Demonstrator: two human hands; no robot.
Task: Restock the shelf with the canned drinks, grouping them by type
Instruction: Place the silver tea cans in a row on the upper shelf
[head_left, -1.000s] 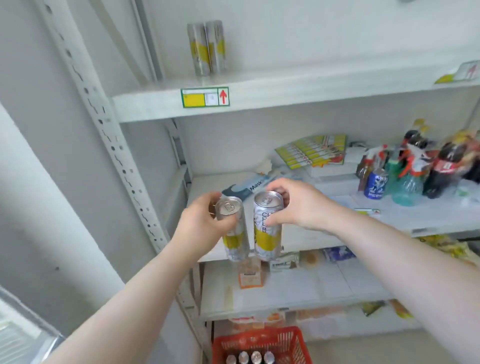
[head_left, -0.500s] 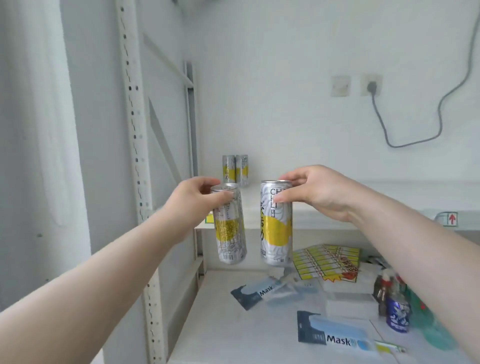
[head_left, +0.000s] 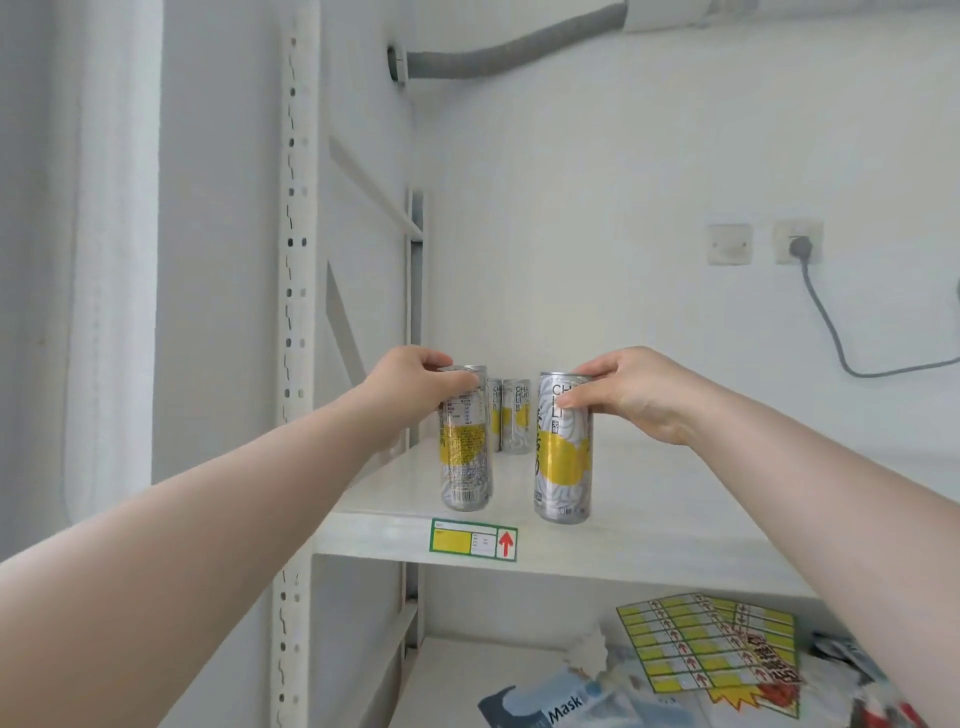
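Note:
My left hand (head_left: 415, 382) grips the top of a slim silver and yellow can (head_left: 465, 452), held upright at the front of the white top shelf (head_left: 649, 525). My right hand (head_left: 634, 389) pinches the rim of a second can of the same kind (head_left: 562, 457), a little to the right, its base at the shelf surface. Two more matching cans (head_left: 511, 421) stand side by side at the back of the same shelf, between the held ones.
A yellow price label with a red arrow (head_left: 474, 540) sits on the shelf's front edge. The perforated upright post (head_left: 291, 364) stands to the left. On the lower shelf lie mask packets (head_left: 561, 712) and a sheet of yellow labels (head_left: 711, 644). A cable hangs from a wall socket (head_left: 797, 247).
Both hands have raised the two cans from the lower shelf level up and forward onto the top shelf. The view has tilted upward.

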